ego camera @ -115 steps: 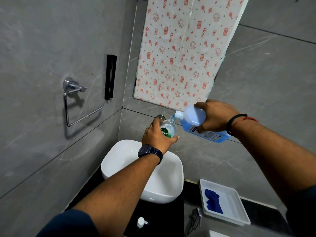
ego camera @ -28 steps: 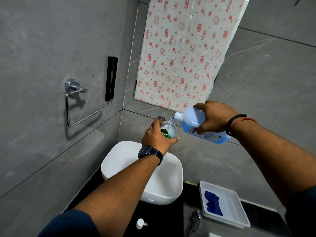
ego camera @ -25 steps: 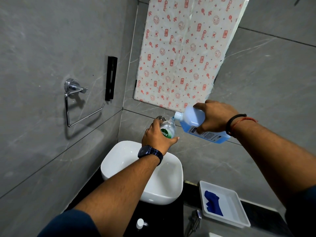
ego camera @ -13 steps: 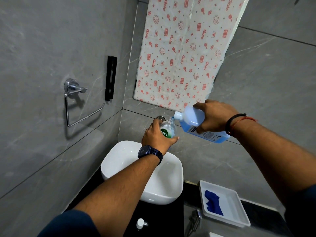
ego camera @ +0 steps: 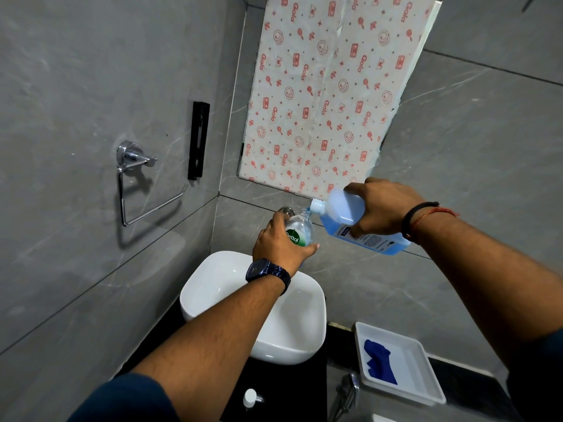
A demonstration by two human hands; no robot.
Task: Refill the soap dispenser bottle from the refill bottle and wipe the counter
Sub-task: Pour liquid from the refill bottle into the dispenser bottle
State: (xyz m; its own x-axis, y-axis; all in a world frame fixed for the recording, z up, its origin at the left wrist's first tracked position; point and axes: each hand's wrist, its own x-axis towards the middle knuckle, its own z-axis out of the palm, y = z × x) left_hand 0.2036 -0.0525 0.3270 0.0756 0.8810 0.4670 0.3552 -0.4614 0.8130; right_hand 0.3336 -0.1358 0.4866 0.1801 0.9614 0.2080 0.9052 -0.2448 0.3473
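My left hand (ego camera: 278, 245) grips a clear soap dispenser bottle (ego camera: 300, 228) with a green label, held upright above the white basin (ego camera: 213, 287). My right hand (ego camera: 380, 208) grips the refill bottle (ego camera: 347, 219), tilted with its white neck right at the dispenser's open mouth. Blue liquid lies along the refill bottle's lower side. A blue cloth (ego camera: 379, 362) lies in a white tray (ego camera: 420, 376) on the counter at the right. A white pump cap (ego camera: 250, 396) stands on the dark counter (ego camera: 274, 388) in front of the basin.
Grey tiled walls close in on the left and behind. A chrome towel ring (ego camera: 134, 178) and a black bracket (ego camera: 198, 140) hang on the left wall. Patterned paper (ego camera: 329, 92) covers the mirror. A chrome tap handle (ego camera: 348, 388) sits by the tray.
Both hands and both bottles hold almost the same pose throughout; the refill bottle stays tilted at the dispenser's mouth.
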